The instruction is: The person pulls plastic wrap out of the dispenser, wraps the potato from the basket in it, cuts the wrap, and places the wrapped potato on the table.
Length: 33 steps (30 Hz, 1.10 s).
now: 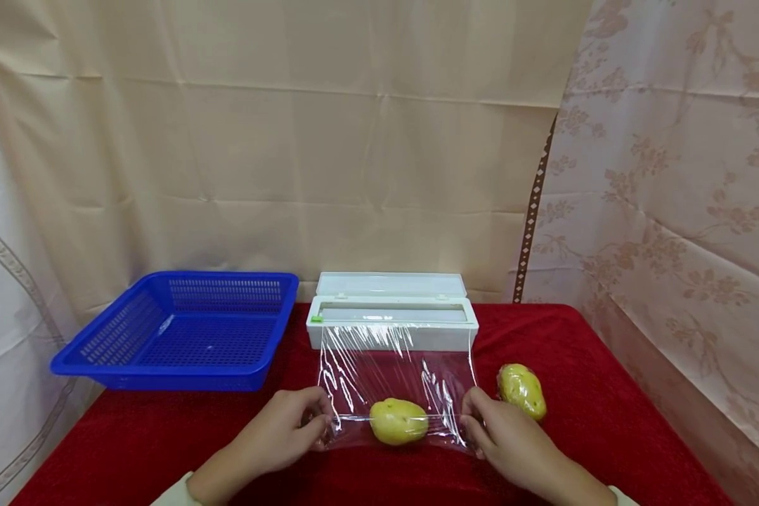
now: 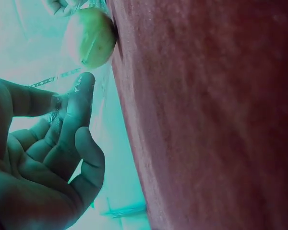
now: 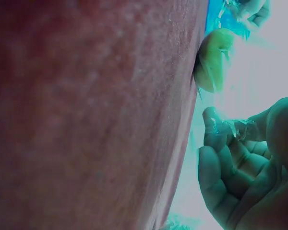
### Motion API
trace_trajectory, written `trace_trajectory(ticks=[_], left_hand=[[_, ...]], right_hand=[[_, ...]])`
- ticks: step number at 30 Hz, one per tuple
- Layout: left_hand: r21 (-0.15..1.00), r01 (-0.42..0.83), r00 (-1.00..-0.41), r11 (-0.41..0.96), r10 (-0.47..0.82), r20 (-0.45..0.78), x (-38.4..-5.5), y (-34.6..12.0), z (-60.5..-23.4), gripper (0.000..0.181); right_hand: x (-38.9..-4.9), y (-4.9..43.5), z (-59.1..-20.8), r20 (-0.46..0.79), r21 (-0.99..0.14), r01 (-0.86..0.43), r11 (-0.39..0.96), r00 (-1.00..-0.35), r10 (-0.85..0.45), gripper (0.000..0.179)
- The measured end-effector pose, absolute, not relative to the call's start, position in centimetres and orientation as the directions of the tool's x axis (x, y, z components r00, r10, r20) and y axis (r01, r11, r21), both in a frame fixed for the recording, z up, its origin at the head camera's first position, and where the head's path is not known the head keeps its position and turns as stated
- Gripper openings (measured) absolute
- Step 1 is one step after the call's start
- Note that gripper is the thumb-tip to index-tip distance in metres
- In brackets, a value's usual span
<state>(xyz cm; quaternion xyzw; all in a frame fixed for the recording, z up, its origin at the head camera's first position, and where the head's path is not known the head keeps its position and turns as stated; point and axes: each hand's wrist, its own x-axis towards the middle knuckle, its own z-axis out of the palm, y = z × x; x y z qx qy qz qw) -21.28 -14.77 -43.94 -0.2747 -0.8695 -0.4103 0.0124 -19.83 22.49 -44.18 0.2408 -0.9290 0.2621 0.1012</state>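
A sheet of clear cling film (image 1: 386, 372) stretches from a white film dispenser (image 1: 392, 337) toward the person. My left hand (image 1: 294, 427) pinches the film's near left corner between thumb and fingers. At the near right corner my right hand (image 1: 502, 436) pinches it likewise. Between the hands a yellow potato (image 1: 397, 422) lies on the cloth, with the film's front part across it. Both wrist views show the film gathered at the fingertips, the potato (image 2: 92, 38) just beyond. A second potato (image 1: 521, 391), wrapped in shiny film, lies beyond the right hand.
A blue plastic basket (image 1: 164, 379) stands at the left, with slotted walls. The dispenser's lid (image 1: 392, 284) is raised at the back. Red cloth (image 1: 607, 422) covers the table, and a beige curtain (image 1: 354, 140) hangs behind it.
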Motion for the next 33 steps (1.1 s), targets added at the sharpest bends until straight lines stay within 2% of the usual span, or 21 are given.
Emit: trace_trajectory(ticks=[10,17,25,33], left_hand=[[0.696,0.382,-0.912,0.608,0.371,0.177,-22.8,-13.7,-44.6,0.011],[0.677,0.332,-0.930,0.657,0.347,0.119,-23.8,-13.0,-44.8,0.013],[0.581,0.334,-0.938,0.742,0.321,0.129,-24.8,-12.2,-45.1,0.018],[0.495,0.277,-0.959,0.824,0.268,0.091,-25.2,-11.6,-44.9,0.018]], right_hand=[[-21.1,21.5,-44.2,0.324,-0.278,-0.418,0.865,-0.888,-0.326,0.024],[-21.9,20.8,-44.3,0.262,-0.264,-0.344,0.901,-0.925,-0.276,0.027],[-22.7,20.3,-44.2,0.238,-0.284,-0.293,0.913,-0.944,-0.228,0.028],[-23.0,19.9,-44.3,0.217,-0.262,-0.269,0.927,-0.952,-0.215,0.032]])
